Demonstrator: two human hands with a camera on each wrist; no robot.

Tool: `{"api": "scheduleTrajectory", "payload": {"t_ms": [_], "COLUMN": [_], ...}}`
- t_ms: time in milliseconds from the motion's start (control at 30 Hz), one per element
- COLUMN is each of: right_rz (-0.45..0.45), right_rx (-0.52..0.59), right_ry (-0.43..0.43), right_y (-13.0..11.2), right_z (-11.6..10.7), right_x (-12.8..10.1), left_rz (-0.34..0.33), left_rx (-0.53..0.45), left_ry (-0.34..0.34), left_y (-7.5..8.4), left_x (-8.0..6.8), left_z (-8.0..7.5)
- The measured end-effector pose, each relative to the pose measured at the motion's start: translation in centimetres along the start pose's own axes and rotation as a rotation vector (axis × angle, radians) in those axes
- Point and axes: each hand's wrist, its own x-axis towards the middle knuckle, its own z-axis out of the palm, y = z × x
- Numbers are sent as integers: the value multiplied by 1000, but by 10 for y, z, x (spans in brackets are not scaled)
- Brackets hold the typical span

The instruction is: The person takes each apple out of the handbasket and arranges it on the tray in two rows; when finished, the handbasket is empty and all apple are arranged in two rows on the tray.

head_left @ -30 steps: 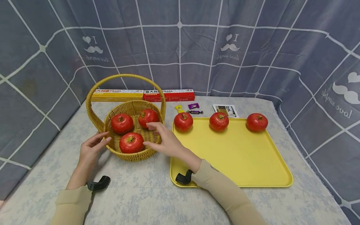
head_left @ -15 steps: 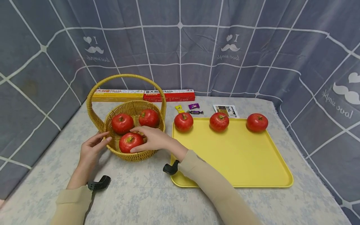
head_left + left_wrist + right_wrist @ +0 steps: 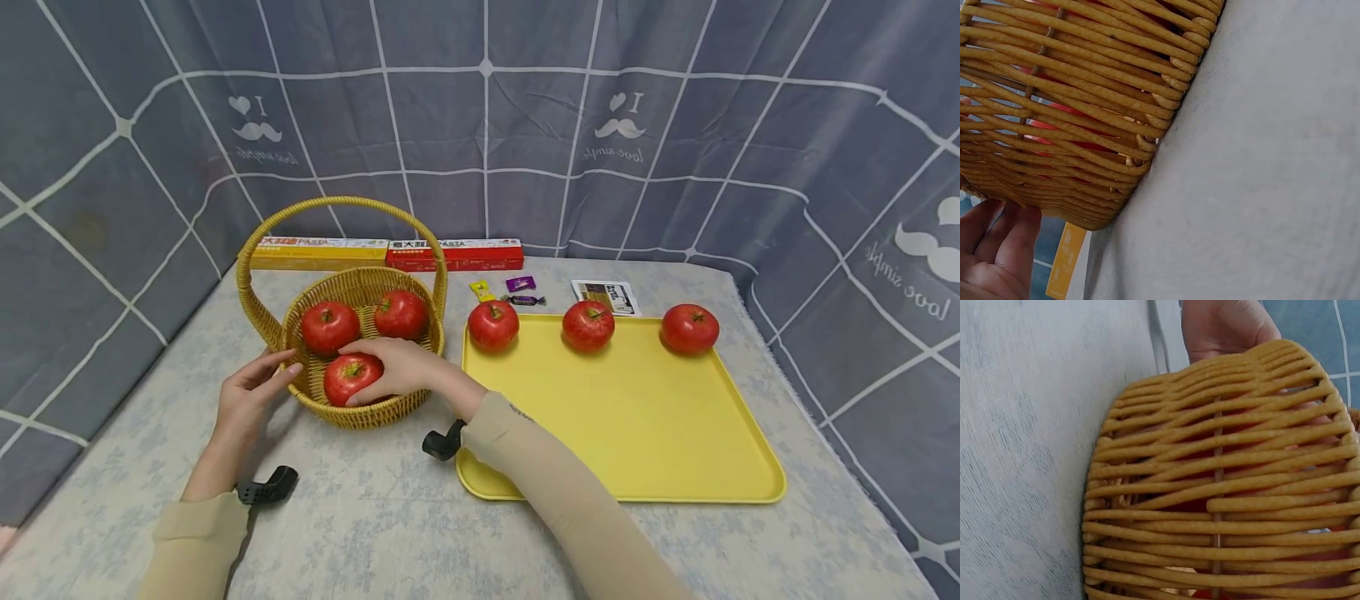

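The governing relation is between the right hand (image 3: pixel 396 367) and the front red, round, slightly flattened apple (image 3: pixel 348 380) inside the yellow-brown woven wicker basket (image 3: pixel 367 416) with its tall arched handle (image 3: pixel 330 201). The forearm runs from the lower right toward the upper left, crossing the basket's right front rim, so the front apple lies directly to the left of the wrist, within the grasp. The right hand grips it: fingers across the far side, thumb on the near side. The apple presents no marked long axis; its stem points up. Two more red apples stand behind it, the rear left apple (image 3: pixel 330 327) close to the right fingertips and the rear right apple (image 3: pixel 401 314) beyond the back of the hand; contact with either cannot be confirmed. The left hand (image 3: pixel 251 392) is farther from the front apple, with the basket wall between; its thumb and fingers stand apart, nearly straight, and rest against the left front rim. The yellow rectangular tray (image 3: pixel 615 417) lies to the right of the basket on the cloth-covered desk (image 3: pixel 360 525), partly beneath the right sleeve in the head view.
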Motion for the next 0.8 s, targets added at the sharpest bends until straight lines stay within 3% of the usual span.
{"api": "scheduleTrajectory", "payload": {"t_ms": [200, 367, 467, 633, 800], "right_rz": [48, 56, 39, -22, -67], "right_rx": [10, 151, 277, 426, 459], "right_ry": [116, 264, 311, 309, 270], "right_y": [-1, 0, 0, 6, 21], "right_z": [2, 0, -8, -27, -42], "right_x": [-6, -17, -32, -66, -101], "left_rz": [6, 20, 15, 12, 11], "left_rx": [5, -1, 12, 36, 21], "left_ry": [-2, -7, -7, -3, -3], "left_y": [-1, 0, 0, 1, 1], "left_x": [1, 0, 0, -1, 0], "left_z": [2, 3, 3, 1, 1]}}
